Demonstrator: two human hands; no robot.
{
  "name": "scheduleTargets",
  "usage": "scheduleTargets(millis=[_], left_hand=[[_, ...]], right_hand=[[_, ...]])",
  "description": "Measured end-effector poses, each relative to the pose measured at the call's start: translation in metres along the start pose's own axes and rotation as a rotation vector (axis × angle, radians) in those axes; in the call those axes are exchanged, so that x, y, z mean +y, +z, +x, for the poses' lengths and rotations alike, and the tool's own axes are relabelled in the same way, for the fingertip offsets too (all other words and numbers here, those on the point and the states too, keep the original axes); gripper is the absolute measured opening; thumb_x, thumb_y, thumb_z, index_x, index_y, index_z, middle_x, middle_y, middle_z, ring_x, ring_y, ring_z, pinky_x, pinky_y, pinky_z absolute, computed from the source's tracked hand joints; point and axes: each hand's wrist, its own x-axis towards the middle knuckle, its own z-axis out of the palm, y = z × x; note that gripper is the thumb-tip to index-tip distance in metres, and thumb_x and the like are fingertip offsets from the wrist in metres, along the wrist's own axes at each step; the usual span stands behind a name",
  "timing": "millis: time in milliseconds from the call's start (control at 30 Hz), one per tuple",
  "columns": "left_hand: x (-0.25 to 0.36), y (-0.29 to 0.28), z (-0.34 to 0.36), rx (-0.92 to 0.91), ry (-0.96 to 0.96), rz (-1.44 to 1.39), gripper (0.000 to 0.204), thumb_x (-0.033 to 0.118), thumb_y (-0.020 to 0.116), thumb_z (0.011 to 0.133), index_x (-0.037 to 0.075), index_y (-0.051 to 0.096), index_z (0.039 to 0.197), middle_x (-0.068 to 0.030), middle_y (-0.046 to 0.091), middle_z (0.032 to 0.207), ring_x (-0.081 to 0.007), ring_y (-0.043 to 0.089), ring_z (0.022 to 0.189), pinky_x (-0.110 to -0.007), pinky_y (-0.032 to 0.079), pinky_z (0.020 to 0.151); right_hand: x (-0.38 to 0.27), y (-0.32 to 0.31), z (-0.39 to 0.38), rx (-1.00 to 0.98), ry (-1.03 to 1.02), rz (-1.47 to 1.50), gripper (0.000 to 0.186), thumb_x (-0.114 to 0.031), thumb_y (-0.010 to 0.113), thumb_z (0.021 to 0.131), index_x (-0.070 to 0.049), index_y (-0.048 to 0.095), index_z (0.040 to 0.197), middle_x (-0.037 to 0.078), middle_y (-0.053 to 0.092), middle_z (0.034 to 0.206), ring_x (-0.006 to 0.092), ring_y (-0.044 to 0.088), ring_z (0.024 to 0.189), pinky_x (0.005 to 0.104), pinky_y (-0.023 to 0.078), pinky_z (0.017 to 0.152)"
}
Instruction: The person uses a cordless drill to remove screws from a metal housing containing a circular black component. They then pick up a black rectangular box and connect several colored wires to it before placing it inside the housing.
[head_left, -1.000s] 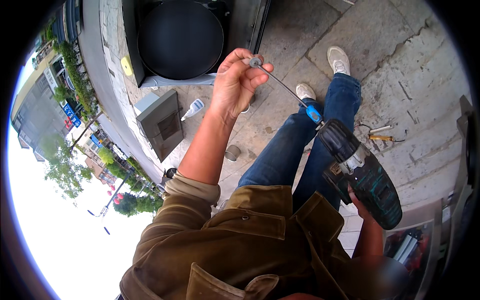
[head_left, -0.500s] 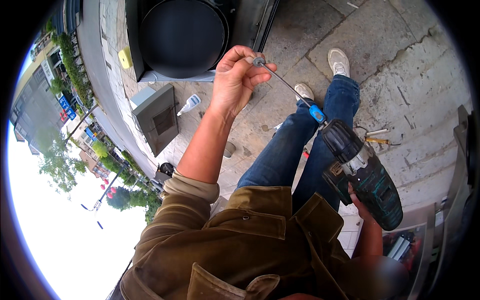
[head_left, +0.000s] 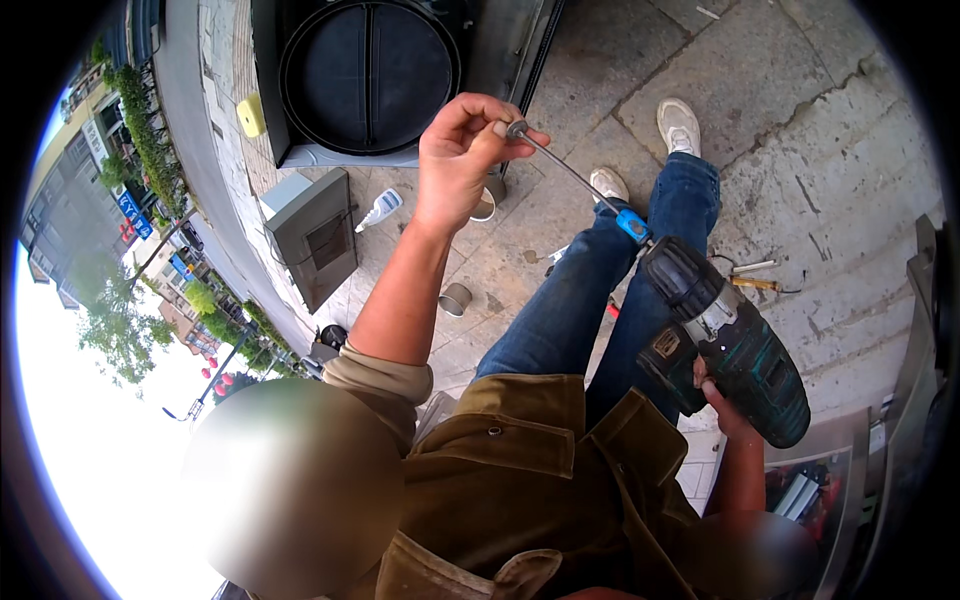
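Note:
My right hand [head_left: 718, 398] grips the handle of a teal and black cordless drill [head_left: 728, 345] at the right, above my blue-jeaned legs. A long thin metal bit [head_left: 575, 175] with a blue collar runs from the drill's chuck up and to the left. My left hand [head_left: 462, 150] is raised with its fingers pinched around the socket-like tip of that bit. I wear an olive jacket with the left sleeve rolled to the elbow.
A big dark housing with a round black front [head_left: 368, 70] stands at the top. On the stone paving below lie a grey metal box [head_left: 312, 240], a white bottle [head_left: 380, 208], two small metal cups [head_left: 455, 298] and loose tools [head_left: 752, 275]. Metal panels edge the right.
The view has drifted slightly, so the ground objects slid a little. My left hand stays on the bit's tip and my right hand keeps the drill in much the same pose.

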Motion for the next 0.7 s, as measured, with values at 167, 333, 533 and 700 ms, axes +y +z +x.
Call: scheduleTargets(millis=[167,333,533,700], left_hand=[[0.001,-0.005,0.001,-0.069,0.002,-0.168,0.006,0.0,0.056,0.09,-0.001,0.059,0.096,-0.014,0.057,0.1,-0.0272,0.067,0.091,-0.029,0.06,0.071],[0.012,-0.008,0.001,0.015,0.009,-0.104,0.023,0.009,0.059,0.091,0.001,0.056,0.112,-0.0127,0.058,0.114,-0.0257,0.065,0.098,-0.034,0.058,0.08],[0.048,-0.026,0.036,-0.081,0.705,1.585,0.032,0.018,0.071,0.079,0.008,0.061,0.108,-0.007,0.059,0.116,-0.0241,0.054,0.118,-0.046,0.04,0.099],[0.049,-0.043,0.062,-0.321,0.674,2.102,0.029,0.02,0.073,0.07,0.018,0.063,0.098,0.0019,0.055,0.116,-0.0184,0.043,0.128,-0.057,0.026,0.105]], right_hand=[[-0.02,0.014,0.011,-0.079,0.107,0.541,0.061,-0.001,0.072,0.076,-0.003,0.044,0.129,0.005,0.061,0.108,0.0161,0.059,0.098,0.0313,0.049,0.087],[-0.026,0.02,0.023,-0.083,-0.048,0.582,0.043,-0.007,0.073,0.076,-0.004,0.055,0.114,0.007,0.061,0.099,0.016,0.059,0.088,0.0282,0.048,0.077],[-0.088,0.023,0.047,-0.026,-0.209,0.538,0.036,-0.038,0.065,0.078,-0.006,0.049,0.083,0.005,0.046,0.077,0.0137,0.048,0.066,0.0267,0.038,0.06],[-0.082,0.022,0.054,-0.019,-0.261,0.554,0.036,-0.038,0.064,0.079,-0.006,0.05,0.083,0.005,0.046,0.076,0.0137,0.048,0.064,0.0268,0.038,0.06]])
